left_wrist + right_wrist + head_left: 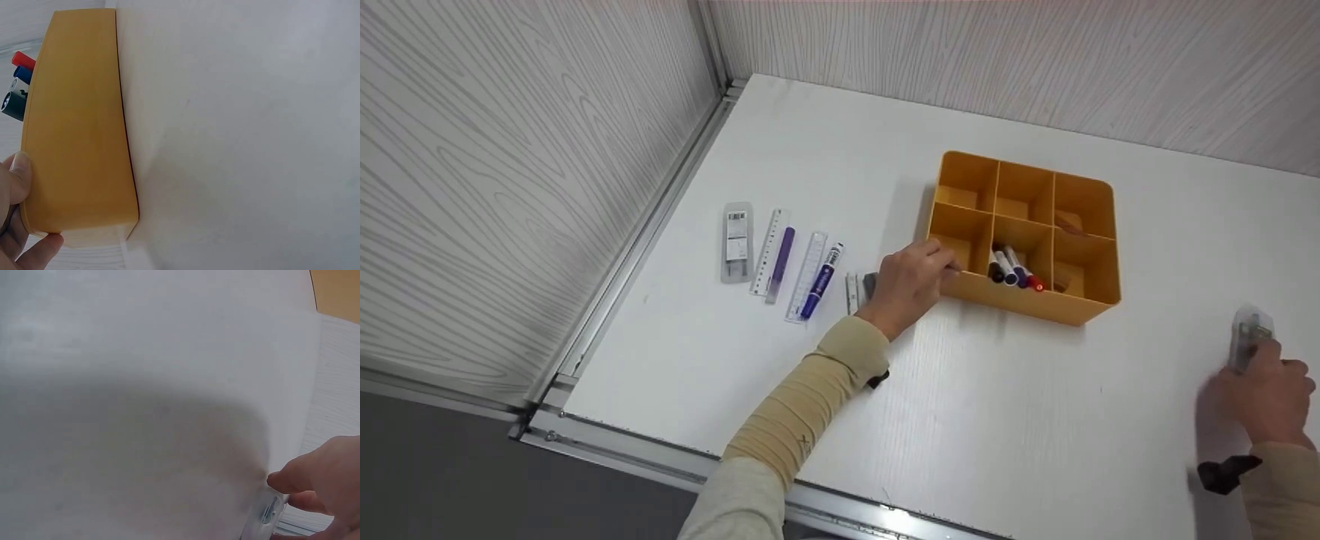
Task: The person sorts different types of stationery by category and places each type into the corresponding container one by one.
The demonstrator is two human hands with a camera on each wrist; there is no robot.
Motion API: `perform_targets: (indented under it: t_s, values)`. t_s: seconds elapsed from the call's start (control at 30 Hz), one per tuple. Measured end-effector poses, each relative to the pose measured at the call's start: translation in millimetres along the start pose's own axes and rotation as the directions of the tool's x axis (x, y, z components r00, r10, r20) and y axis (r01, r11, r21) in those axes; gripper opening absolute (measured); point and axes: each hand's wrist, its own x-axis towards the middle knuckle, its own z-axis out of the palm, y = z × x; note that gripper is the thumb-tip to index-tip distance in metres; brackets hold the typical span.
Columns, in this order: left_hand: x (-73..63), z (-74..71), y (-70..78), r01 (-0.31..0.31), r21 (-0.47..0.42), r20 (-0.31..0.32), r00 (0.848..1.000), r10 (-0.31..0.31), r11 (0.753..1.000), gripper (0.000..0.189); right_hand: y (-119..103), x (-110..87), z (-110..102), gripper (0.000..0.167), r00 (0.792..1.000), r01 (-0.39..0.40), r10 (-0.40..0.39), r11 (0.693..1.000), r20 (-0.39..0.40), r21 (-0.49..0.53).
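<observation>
A yellow-orange organizer box with several compartments stands on the white table. My left hand grips its near left corner, the thumb on the front wall in the left wrist view. Markers with black, blue and red ends lean in the front middle compartment. Far to the right, my right hand holds a small clear plastic case by its near end, close over the table. In the right wrist view, thumb and fingers pinch this case, whose lower part is cut off by the frame edge.
Left of the box lie a labelled clear case, a white ruler, a purple pen, a clear ruler and a blue marker. A small white strip and a dark grey piece sit beside my left hand.
</observation>
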Motion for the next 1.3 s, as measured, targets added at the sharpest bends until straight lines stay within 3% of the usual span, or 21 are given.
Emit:
perform_targets:
  t_s: [0.37,0.8,0.9,1.03,1.1,1.17,1.27,1.3]
  values:
    - [0.2,1.9,0.8,0.006,-0.011,-0.014,1.0,-0.006,1.0,0.012,-4,-0.5,3,0.064,0.994,-0.016,0.022,0.998,-0.103,0.053]
    - [-0.6,-0.7,0.7,0.004,-0.028,-0.018,1.0,-0.004,1.0,0.009,-11,2.1,3,0.057,0.966,0.08,-0.058,0.994,-0.253,0.077]
    - [-0.6,-0.2,0.3,0.006,-0.028,-0.016,1.0,-0.006,1.0,0.009,-16,0.3,3,0.051,0.931,0.164,-0.131,0.984,-0.342,0.069]
    - [-0.9,0.1,0.0,0.008,-0.022,-0.015,1.0,-0.008,1.0,0.008,-26,-3.1,5,0.043,0.847,0.288,-0.242,0.957,-0.474,0.026]
    - [-1.1,0.2,0.1,0.007,-0.017,-0.015,1.0,-0.007,1.0,0.008,-33,-4.4,3,0.041,0.83,0.307,-0.262,0.951,-0.492,0.012]
    - [-1.2,0.2,0.0,0.004,-0.014,-0.014,1.0,-0.004,1.0,0.009,-40,-5.7,1,0.041,0.838,0.3,-0.253,0.954,-0.483,0.02]
    - [-1.2,0.5,0.0,0.0,-0.014,-0.014,1.0,0.0,1.0,0.01,-51,-7.8,-5,0.044,0.878,0.26,-0.219,0.965,-0.426,0.04]
    - [-1.2,0.5,-0.1,-0.001,-0.015,-0.015,1.0,0.0,1.0,0.01,-54,-8.6,-7,0.044,0.881,0.263,-0.22,0.963,-0.419,0.049]
